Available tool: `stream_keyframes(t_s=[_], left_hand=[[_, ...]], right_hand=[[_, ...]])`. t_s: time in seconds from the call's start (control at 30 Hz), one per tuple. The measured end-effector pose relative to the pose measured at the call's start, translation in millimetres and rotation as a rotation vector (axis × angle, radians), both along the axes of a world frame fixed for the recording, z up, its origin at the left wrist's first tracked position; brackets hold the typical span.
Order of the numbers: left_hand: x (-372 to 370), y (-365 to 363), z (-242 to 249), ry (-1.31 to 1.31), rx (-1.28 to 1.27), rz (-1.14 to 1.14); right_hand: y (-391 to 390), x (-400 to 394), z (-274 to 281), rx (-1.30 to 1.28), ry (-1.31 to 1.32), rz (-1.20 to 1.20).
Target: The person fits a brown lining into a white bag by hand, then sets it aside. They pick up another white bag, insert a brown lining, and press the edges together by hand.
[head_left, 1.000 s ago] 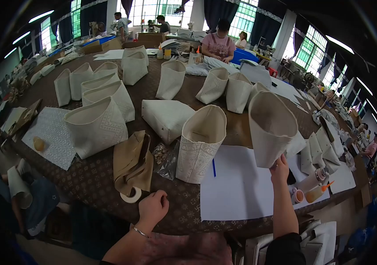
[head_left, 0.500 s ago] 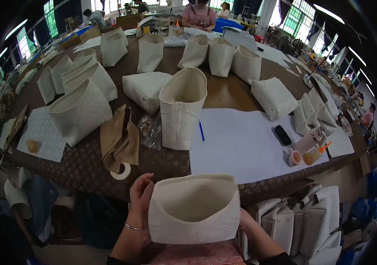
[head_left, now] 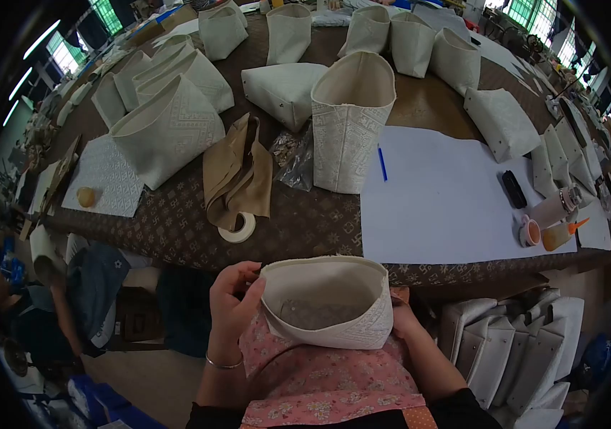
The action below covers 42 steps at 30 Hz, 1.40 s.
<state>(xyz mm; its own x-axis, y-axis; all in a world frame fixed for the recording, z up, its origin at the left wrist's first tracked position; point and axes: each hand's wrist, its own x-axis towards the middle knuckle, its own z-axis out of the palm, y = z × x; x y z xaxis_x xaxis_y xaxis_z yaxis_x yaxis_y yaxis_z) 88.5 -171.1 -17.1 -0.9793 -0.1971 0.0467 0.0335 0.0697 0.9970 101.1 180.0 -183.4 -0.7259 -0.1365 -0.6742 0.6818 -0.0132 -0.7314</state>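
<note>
An unfinished white embossed bag, open at the top, is held in front of my apron at the table's near edge. Its mouth faces up toward me, and the inside shows a greyish bottom. My left hand is at the bag's left side, fingers bent by the rim, a bracelet on the wrist. At the right side is my right hand, gripping the bag with its fingers mostly hidden behind it. Beyond, a taller white bag stands upright on the table.
A patterned brown cloth covers the table. On it are brown fabric pieces, a tape roll, white paper, a blue pen, a glue bottle and several more bags. Finished-looking bags hang or stand below right.
The view has tipped downward, so the table sits higher and more of the pink apron shows. The bag has tilted, revealing more of its inside. My left hand remains beside it.
</note>
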Motion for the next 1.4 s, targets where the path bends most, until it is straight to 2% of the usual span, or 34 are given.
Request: stream_keyframes(t_s=[0.07,0.17,0.3,0.4,0.47,0.5,0.57,0.6,0.67,0.8,0.87,0.9,0.97,1.1,1.17,1.2,1.27,1.3,1.37,1.4], left_hand=[[-7,6,17,0.032,-0.362,0.016],[-13,15,35,0.032,-0.514,0.029],[-15,14,37,0.095,-0.639,0.007],[-16,14,33,0.065,-0.537,-0.048],[-19,15,30,0.033,-0.246,-0.04],[-22,10,24,0.034,-0.25,-0.036],[-35,-5,11,0.088,0.062,0.034],[-44,-9,11,0.089,0.062,0.036],[-72,-18,14,0.215,-0.578,0.247],[-139,-54,-19,0.269,-0.73,0.352],[-158,-72,-33,0.258,-1.024,0.448],[-162,-85,-40,0.262,-1.024,0.45],[-166,-107,-48,0.012,-0.71,0.396],[-141,-98,-7,-0.133,-0.557,0.509],[-123,-74,15,0.139,0.101,0.639],[-112,-64,27,0.14,0.102,0.646],[-91,-50,46,0.293,0.256,0.669],[-81,-49,48,0.291,0.256,0.671],[-62,-44,50,0.351,-0.251,0.698],[-53,-36,54,0.355,-0.246,0.698]], right_hand=[[-1,0,5,0.038,0.03,-0.003],[-6,2,22,-0.006,0.086,-0.052],[-5,3,19,-0.068,0.075,-0.096],[-5,1,19,0.046,0.072,-0.023],[-11,-1,40,0.115,0.135,-0.002],[-12,-1,45,0.111,0.136,0.001],[-13,-1,50,0.216,0.176,0.025],[-14,0,50,0.216,0.177,0.027],[-15,4,47,0.207,0.254,-0.054],[-5,10,20,0.319,0.391,-0.023],[-2,11,23,0.437,0.525,-0.012],[0,12,26,0.436,0.53,-0.013],[4,13,35,0.44,0.56,-0.073],[25,19,35,0.578,0.559,-0.082],[33,18,29,0.456,0.586,-0.31],[31,14,36,0.455,0.589,-0.303],[23,6,73,0.243,0.8,-0.477],[16,5,93,0.243,0.799,-0.474],[-3,3,133,0.152,0.84,-0.404],[-13,1,148,0.154,0.845,-0.404]])
